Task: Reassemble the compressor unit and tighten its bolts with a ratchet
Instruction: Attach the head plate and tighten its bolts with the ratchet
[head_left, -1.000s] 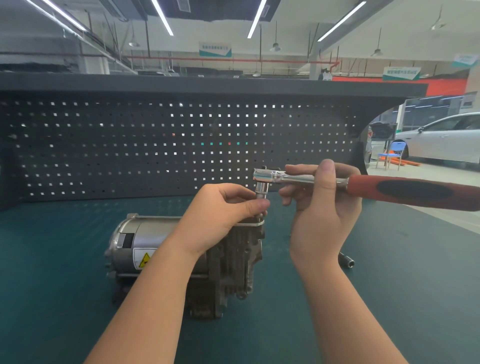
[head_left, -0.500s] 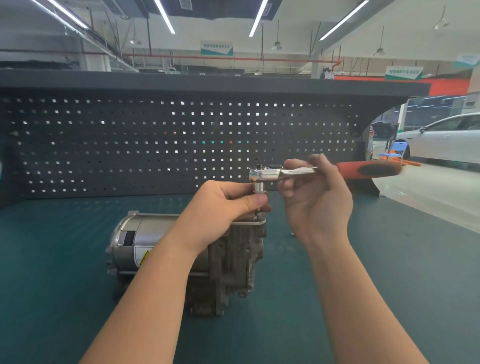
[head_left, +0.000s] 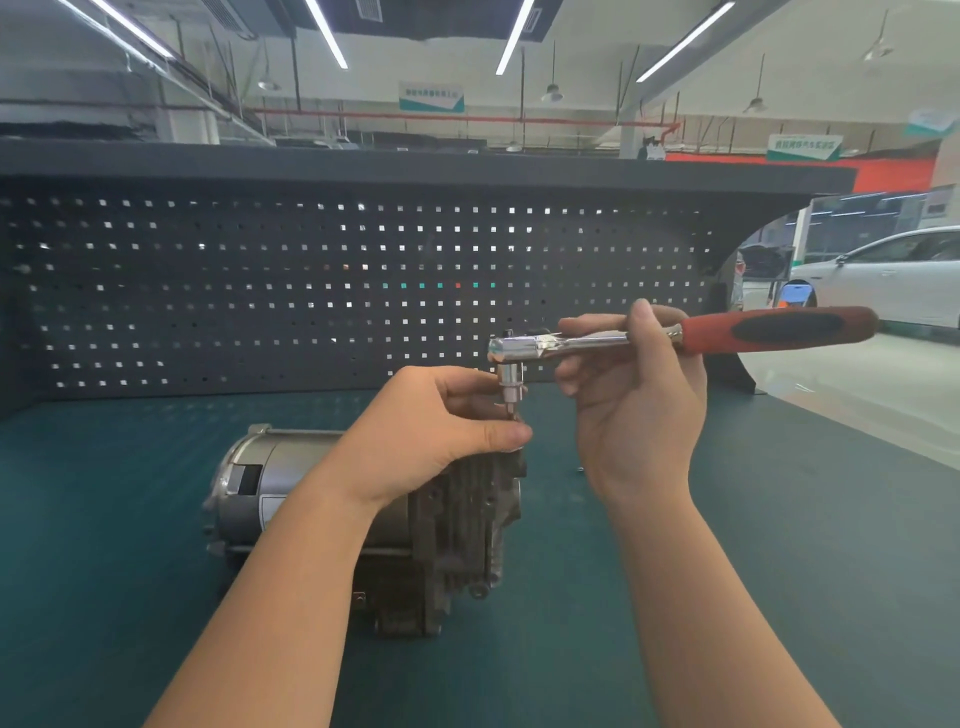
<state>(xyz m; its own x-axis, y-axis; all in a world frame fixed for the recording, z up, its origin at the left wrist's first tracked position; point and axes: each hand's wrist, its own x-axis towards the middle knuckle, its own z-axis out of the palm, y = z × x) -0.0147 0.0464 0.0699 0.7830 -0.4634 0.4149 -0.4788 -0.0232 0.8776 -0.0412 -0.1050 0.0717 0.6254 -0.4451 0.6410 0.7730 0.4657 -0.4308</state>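
Note:
The grey compressor unit (head_left: 291, 499) lies on its side on the green bench mat (head_left: 779, 571), its round motor end to the left and its finned block to the right. A chrome ratchet (head_left: 545, 345) with a red and black handle (head_left: 784, 327) stands over the block's top right corner, its socket (head_left: 510, 382) pointing down. My right hand (head_left: 634, 410) grips the ratchet's chrome shank. My left hand (head_left: 431, 431) rests on the block and pinches the socket's lower tip where it meets the block. The bolt itself is hidden by my fingers.
A dark pegboard (head_left: 311, 291) backs the bench, with a shelf edge above it. A tiny metal part (head_left: 581, 470) lies on the mat right of the compressor. Beyond the bench's right edge are workshop floor and a white car (head_left: 883, 275).
The ratchet handle swung away toward the back, then returned to point right. The ratchet head sits a little higher above the block. My left hand stayed at the socket.

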